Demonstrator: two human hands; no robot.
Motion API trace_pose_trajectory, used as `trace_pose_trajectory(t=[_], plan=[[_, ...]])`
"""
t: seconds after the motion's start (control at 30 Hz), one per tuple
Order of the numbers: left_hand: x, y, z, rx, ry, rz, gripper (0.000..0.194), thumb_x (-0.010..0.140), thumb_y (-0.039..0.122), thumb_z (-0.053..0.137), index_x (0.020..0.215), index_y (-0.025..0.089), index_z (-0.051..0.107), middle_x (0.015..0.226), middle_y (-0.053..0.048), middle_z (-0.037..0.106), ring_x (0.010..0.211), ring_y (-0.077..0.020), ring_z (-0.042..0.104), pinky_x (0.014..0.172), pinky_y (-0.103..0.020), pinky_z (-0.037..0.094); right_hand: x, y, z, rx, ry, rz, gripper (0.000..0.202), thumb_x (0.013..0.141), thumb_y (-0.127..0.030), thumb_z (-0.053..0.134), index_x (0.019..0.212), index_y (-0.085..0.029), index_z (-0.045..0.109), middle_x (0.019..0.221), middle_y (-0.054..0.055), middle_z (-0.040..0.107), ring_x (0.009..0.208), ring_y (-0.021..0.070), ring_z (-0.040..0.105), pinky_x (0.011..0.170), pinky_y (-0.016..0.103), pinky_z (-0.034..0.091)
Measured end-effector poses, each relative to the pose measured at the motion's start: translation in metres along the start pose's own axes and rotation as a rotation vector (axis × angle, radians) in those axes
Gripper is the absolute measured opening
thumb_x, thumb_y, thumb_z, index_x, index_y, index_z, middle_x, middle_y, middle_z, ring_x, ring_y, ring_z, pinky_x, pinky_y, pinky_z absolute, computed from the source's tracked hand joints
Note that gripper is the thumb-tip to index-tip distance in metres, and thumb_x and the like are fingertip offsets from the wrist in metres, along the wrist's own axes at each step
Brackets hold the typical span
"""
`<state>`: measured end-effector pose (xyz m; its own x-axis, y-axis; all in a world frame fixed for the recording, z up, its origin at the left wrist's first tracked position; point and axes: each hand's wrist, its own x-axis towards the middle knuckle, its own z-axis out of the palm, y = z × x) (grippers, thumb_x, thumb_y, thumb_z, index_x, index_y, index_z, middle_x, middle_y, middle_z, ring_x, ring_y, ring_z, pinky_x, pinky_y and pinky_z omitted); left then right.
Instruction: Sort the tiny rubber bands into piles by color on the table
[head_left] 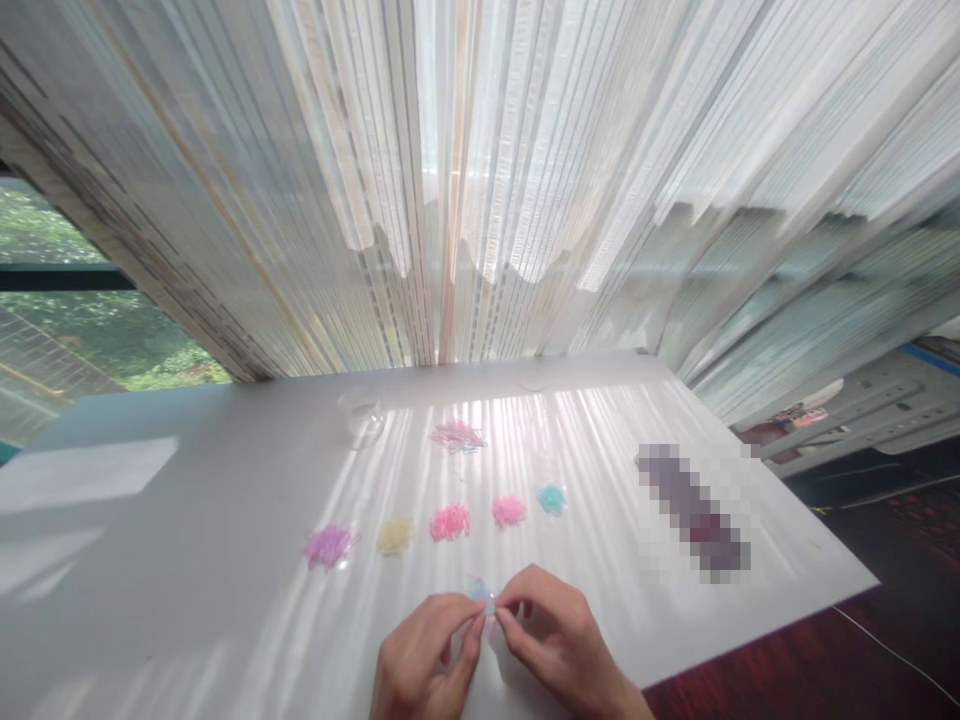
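Observation:
At the table's near edge, my left hand (431, 650) and my right hand (555, 635) meet fingertip to fingertip, each pinching a small pale blue, translucent piece (489, 606) between them. Just behind the fingertips lies a little light blue bit (478, 587). Farther back, small piles form a row: purple (328, 546), yellow (395, 535), red-pink (450, 522), light pink (509, 510) and teal (551, 499). A mixed pink pile (459, 435) sits behind them. The held piece is too small to make out in detail.
A clear round container (365, 422) stands at the back left of the white table (187, 560). A blurred-out dark object (694, 510) lies at the right. Pale curtains (480, 180) hang along the back edge, with a window at the far left.

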<state>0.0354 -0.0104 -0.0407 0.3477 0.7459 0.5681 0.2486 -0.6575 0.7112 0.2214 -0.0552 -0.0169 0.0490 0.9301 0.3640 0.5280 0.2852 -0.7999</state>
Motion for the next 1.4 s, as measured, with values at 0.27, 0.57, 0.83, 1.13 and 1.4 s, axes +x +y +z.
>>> trace_pose_trajectory(t=[0.27,0.57,0.83,1.13,1.4], plan=[[0.002,0.002,-0.008,0.121,-0.046,-0.075,0.012,0.102,0.021,0.061,0.102,0.020,0.073,0.081,-0.002,0.076,0.056,-0.0107,0.063,0.058,-0.019,0.054,0.000,0.001,0.003,0.070,0.070,-0.043,0.022,0.091,-0.015,0.070,0.111,-0.023,0.068,0.088,0.002,0.072,0.072,0.0141,0.068,0.064,0.022,0.058],[-0.002,-0.002,-0.005,0.086,-0.029,-0.074,0.012,0.102,0.020,0.063,0.107,0.020,0.074,0.084,-0.002,0.076,0.056,-0.0102,0.062,0.058,-0.019,0.055,0.001,0.003,0.008,-0.011,0.051,-0.118,0.021,0.091,-0.008,0.066,0.106,-0.024,0.069,0.086,0.002,0.070,0.076,0.0155,0.068,0.069,0.024,0.059],[-0.004,-0.004,-0.005,0.016,-0.040,-0.045,0.015,0.099,0.013,0.065,0.110,0.021,0.071,0.088,-0.003,0.076,0.060,-0.0110,0.065,0.058,-0.020,0.055,0.000,0.007,0.008,-0.016,0.032,-0.153,0.016,0.092,-0.011,0.066,0.102,-0.023,0.068,0.082,0.002,0.069,0.073,0.0153,0.067,0.066,0.023,0.056],[-0.001,-0.002,-0.005,-0.013,-0.037,-0.045,0.018,0.098,0.011,0.065,0.110,0.021,0.073,0.089,-0.003,0.075,0.059,-0.0106,0.064,0.057,-0.019,0.056,0.000,0.005,0.008,-0.022,-0.005,-0.167,0.021,0.090,-0.018,0.073,0.110,-0.023,0.067,0.088,0.003,0.072,0.077,0.0175,0.067,0.070,0.026,0.056],[0.002,0.002,-0.005,0.021,-0.031,-0.063,0.013,0.096,0.011,0.066,0.101,0.022,0.072,0.083,-0.001,0.073,0.054,-0.0096,0.058,0.053,-0.020,0.053,0.003,0.005,0.008,-0.036,0.043,-0.160,0.011,0.093,-0.011,0.064,0.093,-0.022,0.067,0.077,0.000,0.070,0.070,0.0150,0.064,0.065,0.024,0.051]])
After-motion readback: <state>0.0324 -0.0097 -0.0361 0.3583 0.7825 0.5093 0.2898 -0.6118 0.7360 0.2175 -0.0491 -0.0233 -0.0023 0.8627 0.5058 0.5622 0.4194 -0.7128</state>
